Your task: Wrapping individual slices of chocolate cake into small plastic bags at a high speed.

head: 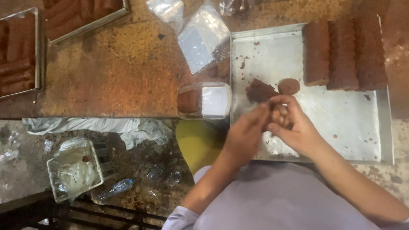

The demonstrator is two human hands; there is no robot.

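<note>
Brown crumbly dough (279,114) pressed between both hands (266,127).

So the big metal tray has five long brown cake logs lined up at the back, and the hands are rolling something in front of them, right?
Not quite: the head view shows three long brown cake logs at the back of the metal tray, not five. The rest holds: the left hand and right hand meet in front of them, working something small between the fingers.

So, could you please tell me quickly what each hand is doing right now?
Left hand: fingers curled against the right hand over the metal tray; what it holds cannot be told.
Right hand: cupped shut; contents hidden.
</note>
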